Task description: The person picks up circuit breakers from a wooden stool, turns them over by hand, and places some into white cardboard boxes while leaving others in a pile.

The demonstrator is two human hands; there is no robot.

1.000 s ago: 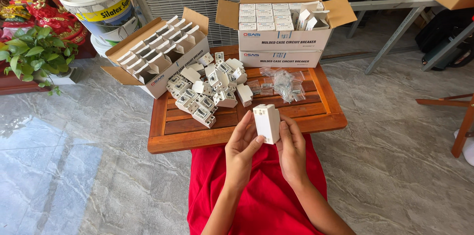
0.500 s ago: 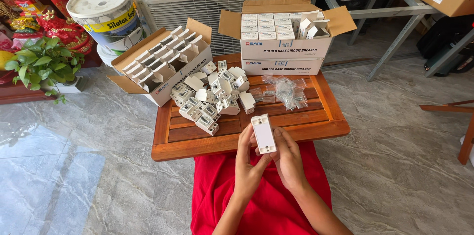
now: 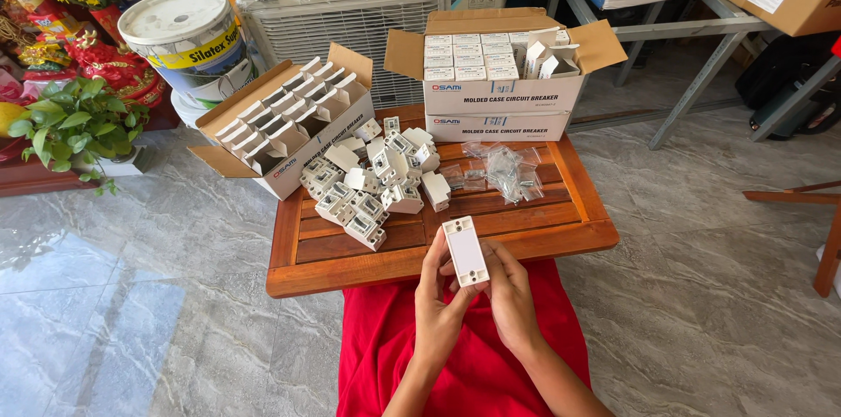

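Head view: low wooden table (image 3: 333, 250) across the centre, heaped with white parts (image 3: 377, 180). Below it, left hand (image 3: 438, 303) and right hand (image 3: 512, 299), fingers closed around white plastic block (image 3: 465, 250). Probably light, stiff, smooth; best gripped by long edges.

A small white rectangular plastic breaker body (image 3: 465, 250) is held between the fingers of the left hand (image 3: 438, 303) and the right hand (image 3: 511, 299), just above the near edge of the table. Its flat back face is turned upward, with a small round hole seen at each short end. It is tilted slightly, its long axis pointing away from the person.
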